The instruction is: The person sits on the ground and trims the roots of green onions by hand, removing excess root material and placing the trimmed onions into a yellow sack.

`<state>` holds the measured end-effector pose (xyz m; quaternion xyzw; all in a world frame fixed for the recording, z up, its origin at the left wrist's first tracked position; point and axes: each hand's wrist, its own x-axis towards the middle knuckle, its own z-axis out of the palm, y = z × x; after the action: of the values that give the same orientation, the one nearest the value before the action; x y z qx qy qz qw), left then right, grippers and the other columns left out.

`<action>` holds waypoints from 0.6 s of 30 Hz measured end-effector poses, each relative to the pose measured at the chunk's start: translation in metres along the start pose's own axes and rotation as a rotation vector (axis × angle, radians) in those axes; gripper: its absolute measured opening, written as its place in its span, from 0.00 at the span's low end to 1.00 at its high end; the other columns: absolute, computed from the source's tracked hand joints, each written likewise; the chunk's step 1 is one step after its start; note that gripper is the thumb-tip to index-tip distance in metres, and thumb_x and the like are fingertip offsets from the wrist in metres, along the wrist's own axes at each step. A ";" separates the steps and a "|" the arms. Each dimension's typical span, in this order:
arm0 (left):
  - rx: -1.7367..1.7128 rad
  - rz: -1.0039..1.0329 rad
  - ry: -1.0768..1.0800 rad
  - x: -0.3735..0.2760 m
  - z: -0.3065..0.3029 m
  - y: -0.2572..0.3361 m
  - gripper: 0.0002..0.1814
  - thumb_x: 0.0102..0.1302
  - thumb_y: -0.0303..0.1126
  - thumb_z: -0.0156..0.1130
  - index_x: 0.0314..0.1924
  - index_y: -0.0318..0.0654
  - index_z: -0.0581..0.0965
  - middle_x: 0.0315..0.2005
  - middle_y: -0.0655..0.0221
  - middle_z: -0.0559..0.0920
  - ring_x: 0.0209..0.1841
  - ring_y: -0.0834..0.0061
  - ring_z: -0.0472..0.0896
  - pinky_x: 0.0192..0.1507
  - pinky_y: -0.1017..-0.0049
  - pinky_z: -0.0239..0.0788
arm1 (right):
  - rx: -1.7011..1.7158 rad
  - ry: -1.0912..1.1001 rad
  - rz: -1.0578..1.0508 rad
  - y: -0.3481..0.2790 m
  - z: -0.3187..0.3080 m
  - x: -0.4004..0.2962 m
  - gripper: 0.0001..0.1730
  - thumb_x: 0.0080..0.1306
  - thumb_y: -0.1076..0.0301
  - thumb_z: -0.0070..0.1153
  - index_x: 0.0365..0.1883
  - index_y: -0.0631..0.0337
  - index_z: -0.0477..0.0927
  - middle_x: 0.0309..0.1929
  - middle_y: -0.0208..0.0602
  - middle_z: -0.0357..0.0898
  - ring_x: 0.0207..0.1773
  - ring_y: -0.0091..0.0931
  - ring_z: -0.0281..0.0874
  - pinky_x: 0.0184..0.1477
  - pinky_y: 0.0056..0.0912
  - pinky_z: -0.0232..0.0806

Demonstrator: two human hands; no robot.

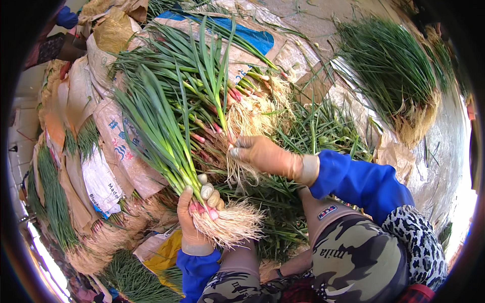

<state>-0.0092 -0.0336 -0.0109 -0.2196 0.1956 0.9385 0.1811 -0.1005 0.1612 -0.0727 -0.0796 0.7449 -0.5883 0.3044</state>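
Observation:
Gloved in tan with grey-white fingertips, my left hand (195, 219) grips a bunch of green garlic plants (166, 140) around the stems, just above the pinkish bulbs. Long pale roots (231, 223) fan out to the right of that fist. My right hand (261, 155), gloved alike, pinches one green garlic plant (218, 96) at its base, its leaves standing up over the pile. Beneath and behind it lies a heap of green garlic (189, 81) with pink lower stems and tangled roots. Both forearms wear blue sleeves.
Loose green leaves (326, 128) lie right of the heap. A large bundle (394, 72) rests at upper right. Woven sacks (125, 144) cover more bundles on the left, beside a yellow bag (163, 257). Another person's blue-covered hand (66, 17) shows at top left.

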 end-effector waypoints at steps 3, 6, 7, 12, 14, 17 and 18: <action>0.115 0.027 0.135 -0.003 -0.007 0.005 0.16 0.64 0.39 0.53 0.44 0.34 0.72 0.33 0.64 0.76 0.35 0.66 0.75 0.38 0.67 0.70 | -0.319 0.046 -0.169 -0.022 0.003 -0.036 0.15 0.65 0.54 0.50 0.42 0.55 0.77 0.27 0.47 0.77 0.31 0.42 0.76 0.35 0.36 0.70; 0.197 0.028 0.241 0.008 0.000 0.001 0.12 0.61 0.34 0.53 0.36 0.30 0.74 0.46 0.43 0.76 0.41 0.58 0.81 0.45 0.55 0.74 | -0.331 -0.160 -0.204 -0.032 0.005 -0.056 0.16 0.65 0.52 0.50 0.41 0.53 0.77 0.27 0.45 0.77 0.30 0.42 0.76 0.33 0.37 0.70; 0.210 -0.017 0.252 0.006 0.003 0.005 0.12 0.61 0.32 0.53 0.36 0.28 0.74 0.41 0.41 0.78 0.37 0.59 0.81 0.44 0.56 0.74 | -0.418 -0.178 -0.309 -0.029 0.010 -0.056 0.16 0.65 0.51 0.50 0.41 0.53 0.77 0.27 0.45 0.76 0.30 0.42 0.76 0.33 0.38 0.70; 0.207 -0.048 0.224 0.016 0.016 -0.007 0.14 0.60 0.32 0.53 0.41 0.27 0.73 0.37 0.50 0.79 0.39 0.59 0.79 0.44 0.61 0.73 | -0.260 -0.370 -0.317 -0.022 0.002 -0.051 0.17 0.66 0.53 0.45 0.39 0.56 0.76 0.25 0.47 0.76 0.29 0.46 0.74 0.33 0.44 0.68; 0.190 -0.046 0.168 0.014 0.008 -0.005 0.15 0.59 0.32 0.53 0.42 0.26 0.73 0.37 0.51 0.79 0.41 0.56 0.78 0.48 0.60 0.71 | -0.188 -0.167 -0.184 -0.007 -0.010 -0.052 0.17 0.66 0.54 0.44 0.34 0.59 0.76 0.27 0.49 0.77 0.30 0.46 0.75 0.35 0.42 0.69; 0.199 -0.045 0.204 0.017 -0.002 -0.011 0.19 0.58 0.37 0.57 0.44 0.29 0.74 0.36 0.54 0.80 0.41 0.57 0.79 0.52 0.56 0.69 | -0.453 0.137 0.074 0.044 -0.063 -0.043 0.15 0.65 0.57 0.46 0.37 0.60 0.76 0.27 0.50 0.77 0.32 0.44 0.77 0.35 0.42 0.70; 0.119 -0.047 0.191 0.013 0.003 -0.010 0.15 0.59 0.32 0.54 0.41 0.26 0.73 0.38 0.51 0.79 0.42 0.55 0.78 0.52 0.55 0.69 | -0.616 -0.020 0.051 0.043 -0.062 -0.046 0.14 0.64 0.59 0.46 0.38 0.59 0.76 0.26 0.49 0.76 0.29 0.42 0.77 0.33 0.41 0.70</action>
<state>-0.0173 -0.0208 -0.0180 -0.3014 0.2622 0.8955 0.1962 -0.0874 0.2470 -0.0886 -0.1550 0.8870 -0.3260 0.2879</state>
